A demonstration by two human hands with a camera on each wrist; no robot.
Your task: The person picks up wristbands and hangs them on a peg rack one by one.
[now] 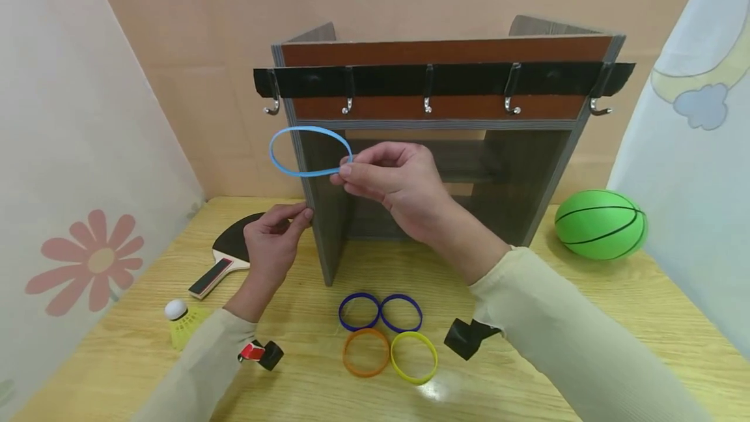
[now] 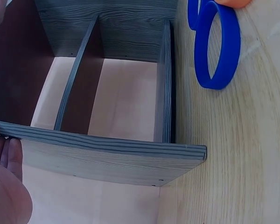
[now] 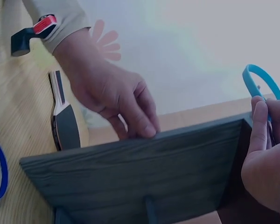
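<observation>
Light-blue band (image 1: 307, 174): right grip (image 1: 404, 187) pinches it
Rack (image 1: 387, 108): left grip (image 1: 273, 238) pinches its left edge
Desk (image 1: 305, 318): paddle (image 1: 234, 243) left, four bands (image 1: 366, 375) near
Head view only: green ball (image 1: 601, 225), right

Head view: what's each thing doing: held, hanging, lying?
Light-blue ring: held by right hand
Gray-and-brown wooden rack: standing, left hand gripping edge
Silver metal hooks: nothing hung
Two dark-blue rings: flat
Orange ring: flat
Yellow ring: flat
Black table-tennis paddle: flat
Yellow shuttlecock: resting, partly hidden
Black-lined green ball: resting
</observation>
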